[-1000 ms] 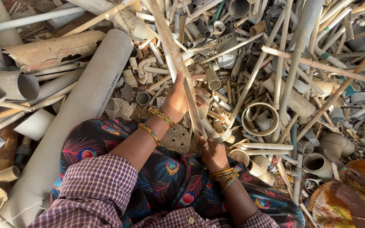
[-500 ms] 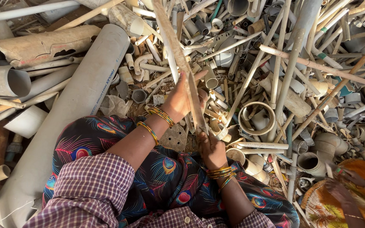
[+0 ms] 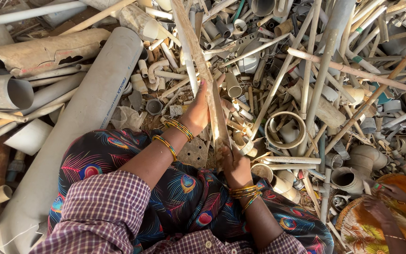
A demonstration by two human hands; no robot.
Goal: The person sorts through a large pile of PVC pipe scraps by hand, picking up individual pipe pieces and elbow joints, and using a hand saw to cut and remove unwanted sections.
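Left hand: wrapped round the strip higher up, thumb across its face, fingers curled behind; placed there, by the look of it, to steady the long upper run.
Right hand: closed on the strip's near end, just above the lap, knuckles up; looks set as the lower anchor, so both grips share one line.
Strip: long, flat, dirty-white, slanting from the lap up and away past the frame's top; held clear of the heap rather than lying in it.
Bangles: gold and green, on both wrists, sitting just below each grip.
Skirt: dark, peacock-feather print, spread under the strip's near end; checked sleeve over the left arm.
Big pipe: grey, lying aslant along the left knee, touching the skirt.
Ring: short pipe offcut on its side, just right of the strip.
Heap: thin tubes, elbows and broken sections crossing every way, well packed.
Other person: lower right, orange cloth, one hand showing, apart from the strip.
Hidden: strip's far end cut off at top; its very near tip covered by the right hand; left fingertips behind the strip; ground under the heap not visible.
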